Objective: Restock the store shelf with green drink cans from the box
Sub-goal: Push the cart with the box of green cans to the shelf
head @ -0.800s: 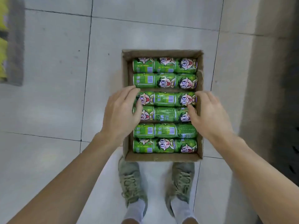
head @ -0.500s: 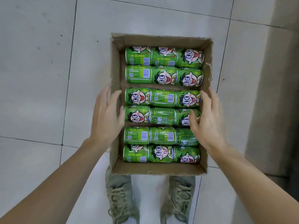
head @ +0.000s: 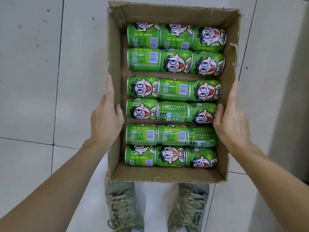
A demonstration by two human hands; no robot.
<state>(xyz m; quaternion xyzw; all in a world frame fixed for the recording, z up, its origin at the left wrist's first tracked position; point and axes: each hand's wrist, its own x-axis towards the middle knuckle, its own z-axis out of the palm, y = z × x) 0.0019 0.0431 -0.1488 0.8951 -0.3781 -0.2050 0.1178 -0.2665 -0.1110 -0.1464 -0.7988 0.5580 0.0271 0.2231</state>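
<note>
Holding the open cardboard box [head: 167,13] in the middle of the frame, above the tiled floor [head: 41,81] and a pair of shoes [head: 122,208]. Left hand [head: 106,121] and right hand [head: 232,121] pressing its long side walls, fingers straight outside, thumbs hooking over the rims. Green drink cans [head: 173,89] lying sideways inside, filling six rows of three.

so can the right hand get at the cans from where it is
Probably yes: the box is open on top and the cans lie uncovered, with the right hand on the side wall, thumb already over the rim. It is holding the box, though.
</note>
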